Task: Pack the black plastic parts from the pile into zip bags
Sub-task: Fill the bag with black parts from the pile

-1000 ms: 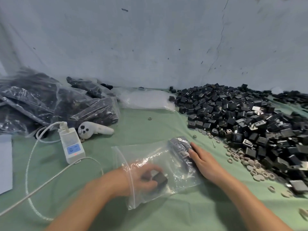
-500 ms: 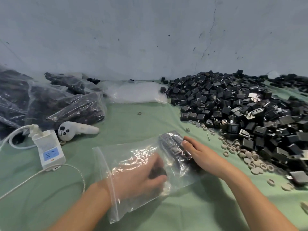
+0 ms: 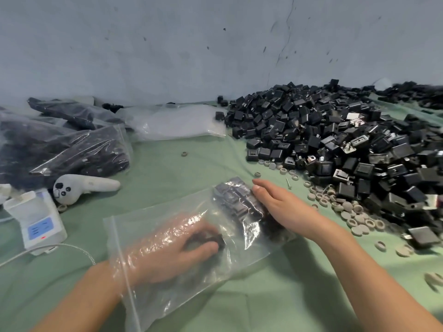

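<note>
Head view: left hand (image 3: 172, 250) is wrist-deep inside the zip bag (image 3: 153, 300) on the green cloth (image 3: 275, 305), fingers curled round one black part (image 3: 211, 238). Right hand (image 3: 282, 207) lies flat, fingers straight, on the bag's outside against the stacked parts (image 3: 236, 200), with the pile (image 3: 335, 144) just to its right. Parts look rigid, light and smooth, so pinch across the flat faces; the film looks limp and slick, so pin it or hold it by the zip rim.

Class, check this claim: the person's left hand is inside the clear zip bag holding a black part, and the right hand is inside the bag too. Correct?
No. The head view shows the right hand outside the zip bag, resting flat against the stacked parts through the plastic. The left hand is inside, holding a black part.
</note>
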Demonstrator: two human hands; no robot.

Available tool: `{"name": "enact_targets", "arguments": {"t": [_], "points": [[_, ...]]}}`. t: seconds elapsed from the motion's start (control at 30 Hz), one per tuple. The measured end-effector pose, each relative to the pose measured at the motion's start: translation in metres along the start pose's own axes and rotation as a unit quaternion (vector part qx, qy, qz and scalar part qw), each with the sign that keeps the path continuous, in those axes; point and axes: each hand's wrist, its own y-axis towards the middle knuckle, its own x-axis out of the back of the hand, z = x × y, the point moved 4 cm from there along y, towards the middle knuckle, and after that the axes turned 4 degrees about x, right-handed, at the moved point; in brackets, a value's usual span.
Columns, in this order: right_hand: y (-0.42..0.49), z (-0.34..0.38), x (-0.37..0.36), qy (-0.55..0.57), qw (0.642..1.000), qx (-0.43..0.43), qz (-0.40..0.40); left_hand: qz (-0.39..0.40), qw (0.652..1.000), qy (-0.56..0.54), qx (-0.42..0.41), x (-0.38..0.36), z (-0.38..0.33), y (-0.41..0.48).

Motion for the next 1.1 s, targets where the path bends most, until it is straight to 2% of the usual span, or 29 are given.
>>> {"name": "enact_targets", "arguments": {"t": [0.1,0.23,0.27,0.33,0.4,0.5,0.57,0.63,0.83,0.97,1.1], "points": [[-0.001,0.0,-0.004,0.003,1.0,0.008,0.004,-0.036,0.993,0.108,-0.02,0.003,-0.002,0.004],[-0.001,-0.002,-0.004,0.01,1.0,0.006,0.004,-0.14,0.985,0.099,0.008,0.005,0.001,0.007],[-0.001,-0.002,-0.004,0.01,1.0,0.006,0.003,-0.144,0.984,0.107,0.009,0.005,0.003,0.008],[-0.002,-0.003,-0.005,0.012,1.0,0.006,0.0,-0.109,0.984,0.144,-0.003,0.003,0.003,0.009],[-0.003,-0.003,-0.006,0.011,1.0,0.007,-0.001,-0.077,0.988,0.136,-0.014,0.004,0.003,0.008],[-0.003,-0.004,-0.007,0.005,1.0,0.009,0.001,-0.063,0.997,0.053,0.003,0.006,0.002,0.004],[-0.003,-0.003,-0.007,0.005,1.0,0.011,0.002,-0.024,0.998,0.061,-0.009,0.003,0.002,0.005],[-0.002,-0.003,-0.008,-0.003,1.0,0.015,0.004,0.011,1.0,-0.004,-0.008,-0.001,0.0,0.006],[-0.004,0.0,-0.009,-0.049,0.998,0.027,0.003,0.068,0.99,-0.122,-0.013,-0.022,-0.016,0.009],[-0.005,0.003,-0.009,-0.066,0.997,0.035,0.008,0.048,0.995,-0.073,-0.055,-0.02,-0.021,0.011],[-0.005,0.0,0.0,-0.04,0.999,0.018,0.004,0.04,0.998,0.004,-0.054,-0.017,-0.016,0.015]]}}
